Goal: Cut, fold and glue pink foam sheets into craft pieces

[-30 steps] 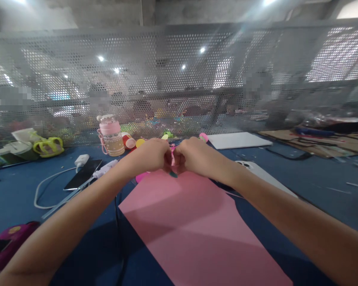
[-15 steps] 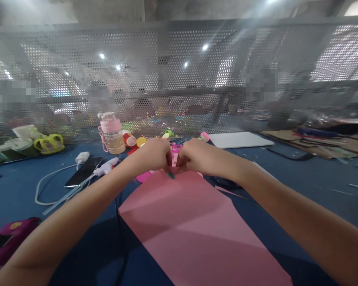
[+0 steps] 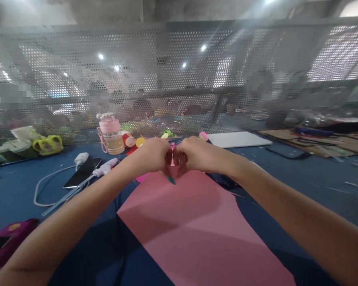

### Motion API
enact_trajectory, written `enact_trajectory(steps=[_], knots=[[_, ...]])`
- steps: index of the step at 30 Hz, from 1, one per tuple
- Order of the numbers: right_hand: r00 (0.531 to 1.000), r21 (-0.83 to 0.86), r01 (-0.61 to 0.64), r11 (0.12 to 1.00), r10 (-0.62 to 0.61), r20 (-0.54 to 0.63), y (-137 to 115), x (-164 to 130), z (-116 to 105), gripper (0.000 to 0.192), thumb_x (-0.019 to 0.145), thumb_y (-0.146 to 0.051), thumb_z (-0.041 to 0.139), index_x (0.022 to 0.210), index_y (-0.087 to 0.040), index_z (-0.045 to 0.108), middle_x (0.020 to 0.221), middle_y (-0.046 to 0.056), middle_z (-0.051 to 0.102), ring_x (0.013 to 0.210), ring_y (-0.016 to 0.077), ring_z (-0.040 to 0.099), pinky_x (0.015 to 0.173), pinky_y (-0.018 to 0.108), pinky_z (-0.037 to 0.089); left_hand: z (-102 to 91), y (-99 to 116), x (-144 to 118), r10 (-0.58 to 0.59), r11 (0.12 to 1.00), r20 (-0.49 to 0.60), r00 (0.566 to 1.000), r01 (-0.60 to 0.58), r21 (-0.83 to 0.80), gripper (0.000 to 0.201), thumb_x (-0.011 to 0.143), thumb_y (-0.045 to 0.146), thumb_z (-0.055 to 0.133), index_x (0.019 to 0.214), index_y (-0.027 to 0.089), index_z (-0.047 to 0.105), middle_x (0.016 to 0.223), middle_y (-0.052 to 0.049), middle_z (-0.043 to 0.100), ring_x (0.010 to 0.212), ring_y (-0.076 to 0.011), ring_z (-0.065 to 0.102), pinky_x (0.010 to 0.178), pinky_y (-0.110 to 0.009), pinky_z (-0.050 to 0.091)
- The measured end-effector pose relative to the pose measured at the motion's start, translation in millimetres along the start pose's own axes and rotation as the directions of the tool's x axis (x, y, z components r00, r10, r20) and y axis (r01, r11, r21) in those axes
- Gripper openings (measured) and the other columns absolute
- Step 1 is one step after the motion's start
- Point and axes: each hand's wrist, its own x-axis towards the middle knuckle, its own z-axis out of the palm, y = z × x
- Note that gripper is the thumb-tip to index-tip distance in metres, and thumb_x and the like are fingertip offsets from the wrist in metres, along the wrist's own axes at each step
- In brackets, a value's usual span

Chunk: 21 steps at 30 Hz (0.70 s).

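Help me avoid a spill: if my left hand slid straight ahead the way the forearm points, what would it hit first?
Probably the right hand, already knuckle to knuckle with the left hand over the small pink piece. The pink bottle stands off to the left.

A sheet of paper is laid flat on the desk, with both hands met at its far edge. A bottle, phone and glue gun are placed left; a board lies behind right, before a perforated screen.
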Motion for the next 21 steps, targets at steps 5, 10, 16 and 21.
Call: enact_trajectory(steps=[5,10,16,21], knots=[[0.996,0.155,0.079,0.985,-0.084,0.027,8.3,1.0,-4.8,0.017,0.068,-0.011,0.056,0.077,-0.017,0.069,0.072,0.0,0.068,0.07,0.0116,0.06,0.061,0.019,0.038,-4.5,-8.4,-3.3,0.09,0.993,0.054,0.994,-0.086,-0.078,0.012,0.065,0.025,0.06,0.073,0.018,0.066,0.062,0.0,0.058,0.057,-0.0115,0.049,0.055,-0.023,0.031],[0.993,0.306,0.088,0.948,-0.109,0.053,16.2,2.8,-5.6,0.017,0.074,-0.016,0.049,0.079,-0.015,0.065,0.08,0.001,0.067,0.075,0.0121,0.058,0.064,0.02,0.039,0.3,-8.5,-0.5,0.121,0.991,-0.011,0.993,-0.122,-0.057,0.031,0.057,0.038,0.067,0.079,0.016,0.062,0.067,0.0,0.058,0.06,-0.013,0.049,0.053,-0.022,0.03],[0.981,0.21,-0.117,0.971,0.145,-0.125,15.9,-6.0,-15.7,0.025,0.077,-0.037,0.05,0.082,-0.014,0.057,0.069,0.003,0.063,0.058,0.0119,0.055,0.052,0.022,0.034,8.3,-14.6,11.0,0.062,0.977,-0.03,0.998,-0.067,-0.201,0.027,0.059,0.039,0.068,0.068,0.014,0.062,0.059,0.002,0.056,0.054,-0.0094,0.046,0.05,-0.02,0.028],[0.804,-0.068,-0.258,0.964,0.175,-0.568,-17.2,-28.4,-40.8,0.034,0.085,-0.04,0.037,0.073,-0.016,0.057,0.06,0.004,0.058,0.052,0.0121,0.05,0.051,0.025,0.031,29.3,-24.4,20.0,0.239,0.935,0.061,0.969,-0.213,-0.285,0.029,0.074,0.034,0.054,0.054,0.013,0.056,0.045,0.006,0.041,0.045,-0.0063,0.035,0.047,-0.019,0.026]])
